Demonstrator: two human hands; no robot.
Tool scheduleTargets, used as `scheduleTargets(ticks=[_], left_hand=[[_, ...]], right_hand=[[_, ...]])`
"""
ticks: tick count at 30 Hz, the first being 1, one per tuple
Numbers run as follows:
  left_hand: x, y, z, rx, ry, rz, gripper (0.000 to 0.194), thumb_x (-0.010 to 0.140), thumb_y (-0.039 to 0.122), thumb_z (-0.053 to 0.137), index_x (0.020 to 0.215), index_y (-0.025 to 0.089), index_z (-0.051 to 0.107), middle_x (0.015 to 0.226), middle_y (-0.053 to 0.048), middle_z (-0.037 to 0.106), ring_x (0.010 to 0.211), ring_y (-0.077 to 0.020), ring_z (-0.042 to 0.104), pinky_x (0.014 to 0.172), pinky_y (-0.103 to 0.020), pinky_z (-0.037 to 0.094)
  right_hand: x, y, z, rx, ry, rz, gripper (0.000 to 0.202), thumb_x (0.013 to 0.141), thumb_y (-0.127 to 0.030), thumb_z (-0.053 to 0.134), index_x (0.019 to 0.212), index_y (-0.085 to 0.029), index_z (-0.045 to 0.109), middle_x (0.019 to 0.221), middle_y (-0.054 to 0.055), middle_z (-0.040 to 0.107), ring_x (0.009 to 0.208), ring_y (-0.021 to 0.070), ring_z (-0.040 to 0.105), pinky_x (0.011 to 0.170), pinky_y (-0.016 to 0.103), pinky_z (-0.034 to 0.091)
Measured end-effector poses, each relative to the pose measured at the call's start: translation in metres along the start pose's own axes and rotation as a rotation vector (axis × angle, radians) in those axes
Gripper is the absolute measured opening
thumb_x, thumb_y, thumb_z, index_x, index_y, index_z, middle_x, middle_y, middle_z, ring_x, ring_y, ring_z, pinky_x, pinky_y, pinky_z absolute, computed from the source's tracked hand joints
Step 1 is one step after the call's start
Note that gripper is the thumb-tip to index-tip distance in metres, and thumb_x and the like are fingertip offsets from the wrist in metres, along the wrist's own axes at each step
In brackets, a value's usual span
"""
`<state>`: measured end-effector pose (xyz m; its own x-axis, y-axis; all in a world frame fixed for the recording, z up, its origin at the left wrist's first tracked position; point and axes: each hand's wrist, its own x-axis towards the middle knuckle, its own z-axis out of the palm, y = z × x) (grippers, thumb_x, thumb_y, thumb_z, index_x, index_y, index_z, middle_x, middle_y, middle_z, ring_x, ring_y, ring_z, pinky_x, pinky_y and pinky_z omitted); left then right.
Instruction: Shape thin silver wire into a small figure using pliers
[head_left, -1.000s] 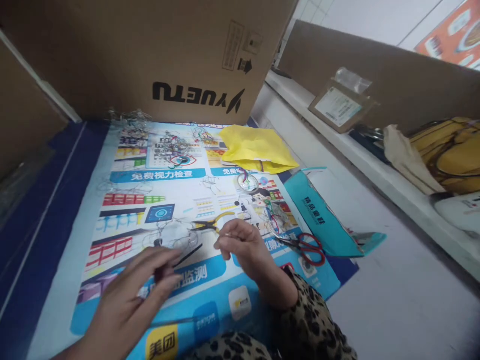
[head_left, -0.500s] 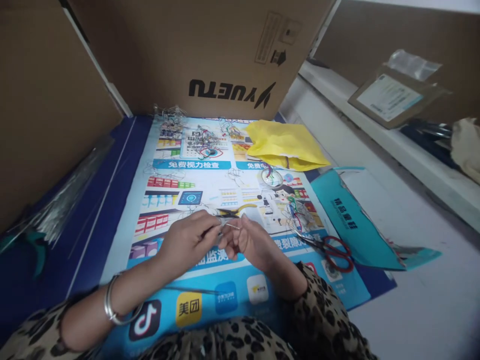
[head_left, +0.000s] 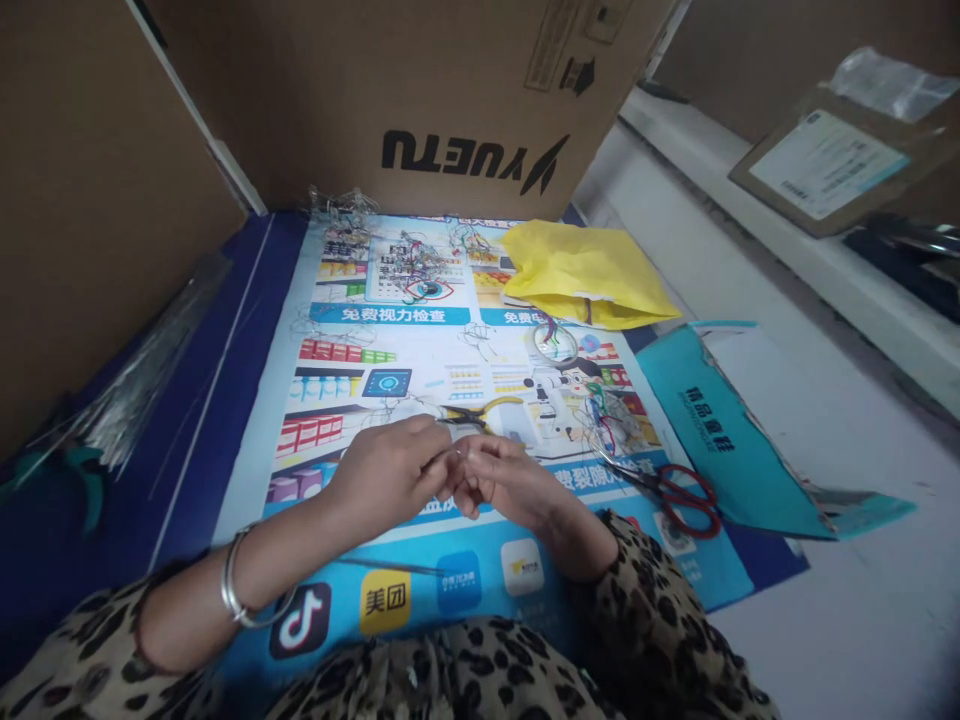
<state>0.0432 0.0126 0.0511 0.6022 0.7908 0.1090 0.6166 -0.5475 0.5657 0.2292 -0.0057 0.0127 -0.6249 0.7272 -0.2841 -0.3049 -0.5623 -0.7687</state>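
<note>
Over the printed sheet point(head_left: 442, 350), my left hand point(head_left: 397, 465) and my right hand point(head_left: 514, 482) meet fingertip to fingertip. Both are closed in a pinch on what looks like a thin, pale piece of wire; only a tiny bright bit of it shows between the fingers. Just beyond the fingertips lie pliers with yellow handles point(head_left: 501, 404), partly hidden behind my left hand. To the right of my right hand rest red-handled scissors point(head_left: 688, 500), their blades touching a tangle of coloured wires point(head_left: 604, 425). A thin dark rod point(head_left: 390, 566) lies nearer to me.
Wire tangles point(head_left: 412, 262) lie at the back, with a yellow bag point(head_left: 589, 275) and a clear ring-shaped roll point(head_left: 555, 343). A teal cardboard piece point(head_left: 720, 430) is on the right. A bundle of wires point(head_left: 135, 400) and green-handled pliers point(head_left: 88, 485) lie left. Cardboard point(head_left: 337, 90) walls the back.
My hands have drawn together, and the thin pale piece that showed between them is now mostly hidden by fingers. The camera view has shifted slightly.
</note>
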Motion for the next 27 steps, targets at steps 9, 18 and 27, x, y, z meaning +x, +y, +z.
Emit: scheduleTargets(ticks=[9, 18, 27], left_hand=[[0.001, 0.003, 0.006, -0.787, 0.033, -0.241, 0.018, 0.084, 0.031, 0.051, 0.076, 0.015, 0.058, 0.070, 0.000, 0.056, 0.067, -0.0119, 0.051, 0.063, -0.023, 0.040], [-0.002, 0.003, 0.020, -1.087, -0.007, -0.365, 0.027, 0.084, 0.039, 0.055, 0.073, 0.015, 0.054, 0.058, 0.003, 0.046, 0.056, -0.0085, 0.042, 0.055, -0.021, 0.034], [-0.005, 0.008, 0.014, -1.142, 0.011, -0.372, 0.025, 0.085, 0.038, 0.054, 0.071, 0.016, 0.052, 0.058, 0.003, 0.045, 0.056, -0.0080, 0.040, 0.054, -0.020, 0.033]], right_hand=[[-0.001, 0.003, 0.003, 0.135, 0.035, -0.080, 0.040, 0.075, -0.055, 0.062, 0.080, -0.015, 0.059, 0.062, -0.001, 0.060, 0.043, 0.0068, 0.048, 0.041, 0.019, 0.036], [0.002, 0.011, 0.010, 0.271, -0.071, -0.117, 0.028, 0.081, -0.044, 0.061, 0.077, -0.018, 0.052, 0.055, -0.006, 0.050, 0.040, 0.0043, 0.035, 0.040, 0.018, 0.030], [0.003, 0.014, 0.008, 0.283, -0.058, -0.044, 0.041, 0.083, -0.058, 0.049, 0.084, -0.017, 0.055, 0.058, -0.003, 0.058, 0.040, 0.0060, 0.041, 0.040, 0.019, 0.031]])
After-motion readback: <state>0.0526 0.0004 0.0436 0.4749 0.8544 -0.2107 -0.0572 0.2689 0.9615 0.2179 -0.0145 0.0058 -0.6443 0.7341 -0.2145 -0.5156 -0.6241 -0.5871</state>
